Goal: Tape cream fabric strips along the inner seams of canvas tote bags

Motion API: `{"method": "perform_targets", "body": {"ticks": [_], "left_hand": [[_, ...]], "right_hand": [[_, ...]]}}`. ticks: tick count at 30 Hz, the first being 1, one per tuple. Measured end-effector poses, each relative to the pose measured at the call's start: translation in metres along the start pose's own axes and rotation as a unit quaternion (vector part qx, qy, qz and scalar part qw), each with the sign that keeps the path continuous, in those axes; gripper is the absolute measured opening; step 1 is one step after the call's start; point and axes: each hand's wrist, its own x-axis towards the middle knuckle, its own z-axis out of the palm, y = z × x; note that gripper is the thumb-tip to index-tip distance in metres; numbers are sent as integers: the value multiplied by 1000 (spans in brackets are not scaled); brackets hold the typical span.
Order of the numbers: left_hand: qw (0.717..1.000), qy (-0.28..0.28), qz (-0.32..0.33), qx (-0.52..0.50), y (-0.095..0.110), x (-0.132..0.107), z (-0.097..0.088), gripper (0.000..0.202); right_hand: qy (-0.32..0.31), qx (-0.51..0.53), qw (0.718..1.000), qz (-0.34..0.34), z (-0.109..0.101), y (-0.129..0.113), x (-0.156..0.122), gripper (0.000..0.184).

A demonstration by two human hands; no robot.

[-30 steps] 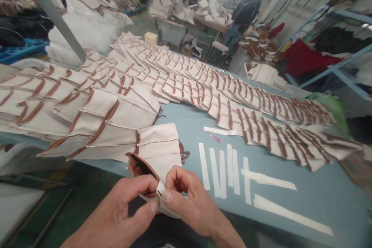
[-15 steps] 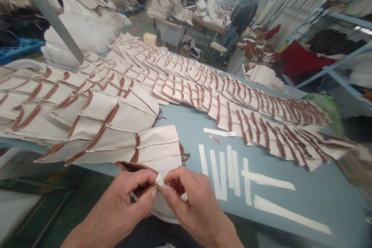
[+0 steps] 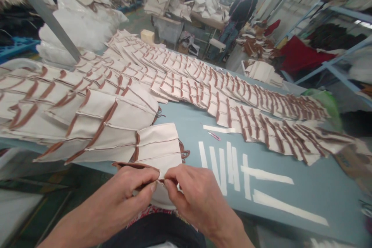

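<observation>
At the table's near edge, my left hand [image 3: 128, 192] pinches the brown-trimmed edge of a cream fabric piece [image 3: 162, 195]. Close beside it, my right hand [image 3: 193, 188] is closed in a pinch on the same edge, thumb against fingers. A small white bit shows between the two sets of fingertips; what it is I cannot make out. Just beyond the hands lies a stack of cream panels [image 3: 158, 141] with brown seams and loose brown cords [image 3: 184, 152] at its right side.
Rows of overlapping cream pieces [image 3: 186, 85] with brown edges cover the blue-grey table [image 3: 186, 120]. Several white strips [image 3: 231, 162] and a small pink-handled tool [image 3: 214, 135] lie to the right. A metal post [image 3: 43, 11] rises at left. A person [image 3: 242, 11] stands in the background.
Both hands stay pinched on the fabric edge and have come slightly flatter. The white bit between the fingertips shows less than before. The view has shifted a little.
</observation>
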Motion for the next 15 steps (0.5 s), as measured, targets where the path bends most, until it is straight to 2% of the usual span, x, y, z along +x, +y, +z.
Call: {"method": "perform_targets", "body": {"ticks": [3, 8, 13, 15], "left_hand": [[999, -42, 4, 22, 3, -2, 4, 33], [999, -51, 3, -2, 6, -1, 9, 34], [998, -56, 3, -3, 2, 1, 10, 37], [998, -61, 5, -8, 1, 2, 9, 37]], "right_hand": [[-10, 5, 1000, 24, -5, -4, 2, 14], [33, 77, 992, 95, -1, -8, -2, 8], [67, -2, 997, 31, 6, -4, -8, 7], [57, 13, 998, 39, 4, -5, -7, 7]]}}
